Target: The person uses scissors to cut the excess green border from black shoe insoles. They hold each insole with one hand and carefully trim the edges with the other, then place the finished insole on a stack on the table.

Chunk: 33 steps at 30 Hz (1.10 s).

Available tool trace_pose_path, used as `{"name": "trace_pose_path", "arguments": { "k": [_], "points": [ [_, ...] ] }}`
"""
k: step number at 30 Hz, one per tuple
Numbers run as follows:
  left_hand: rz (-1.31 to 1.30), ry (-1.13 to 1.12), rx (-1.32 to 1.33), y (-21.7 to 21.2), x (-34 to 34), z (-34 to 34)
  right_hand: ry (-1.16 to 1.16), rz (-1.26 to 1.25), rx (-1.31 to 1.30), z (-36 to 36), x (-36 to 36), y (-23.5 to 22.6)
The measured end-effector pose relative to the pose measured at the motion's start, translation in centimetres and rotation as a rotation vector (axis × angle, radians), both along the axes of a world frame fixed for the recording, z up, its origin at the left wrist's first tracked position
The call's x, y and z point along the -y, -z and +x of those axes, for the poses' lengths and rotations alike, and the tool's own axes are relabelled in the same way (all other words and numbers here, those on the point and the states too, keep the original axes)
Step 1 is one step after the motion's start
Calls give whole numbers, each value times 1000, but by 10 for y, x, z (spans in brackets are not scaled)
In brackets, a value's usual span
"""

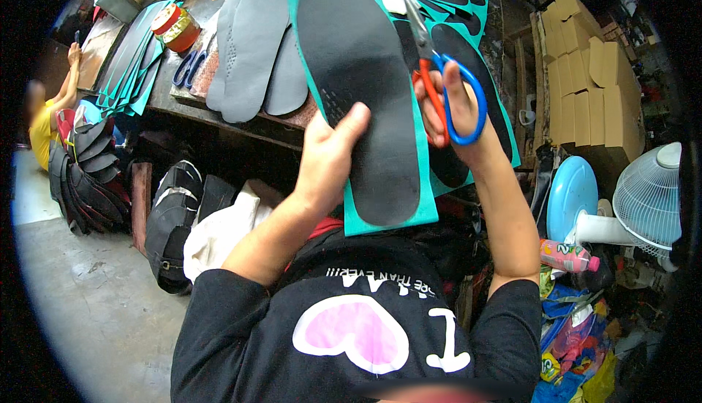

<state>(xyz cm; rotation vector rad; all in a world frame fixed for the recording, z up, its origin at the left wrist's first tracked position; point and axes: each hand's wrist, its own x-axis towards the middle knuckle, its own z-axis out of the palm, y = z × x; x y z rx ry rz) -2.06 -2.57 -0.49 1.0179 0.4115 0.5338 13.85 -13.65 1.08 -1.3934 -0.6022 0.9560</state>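
A black insole (358, 59) lies on a teal sheet (426, 209) that shows as a margin around it. My left hand (327, 151) grips this piece by its left edge, thumb flat on the black face. Scissors (417, 27) with one red and one blue handle are in my right hand (461, 103), close to the piece's right edge; fingers pass through the handles and the blades point away from me. Behind my right hand are more teal sheets with black insole shapes (468, 67). Dark grey insoles (256, 45) are stacked left of the held piece.
On the table are a red-lidded jar (175, 29), dark blue-handled scissors (191, 68) and teal-edged sheets (131, 63). Cartons (589, 85), a blue round stool (572, 197) and a fan (647, 198) stand right. Left are insole bundles (84, 184), a black bag (172, 227) and a person in yellow (40, 136).
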Motion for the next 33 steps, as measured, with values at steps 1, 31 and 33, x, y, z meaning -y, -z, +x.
{"name": "trace_pose_path", "arguments": {
  "k": [1,31,33],
  "points": [
    [-35,-33,-25,0,-8,4,4,3,2,-8,9,-2],
    [158,118,102,-9,16,19,-157,-28,-23,-84,134,6],
    [152,125,115,-7,14,19,-137,-33,-120,-87,136,7]
  ]
}}
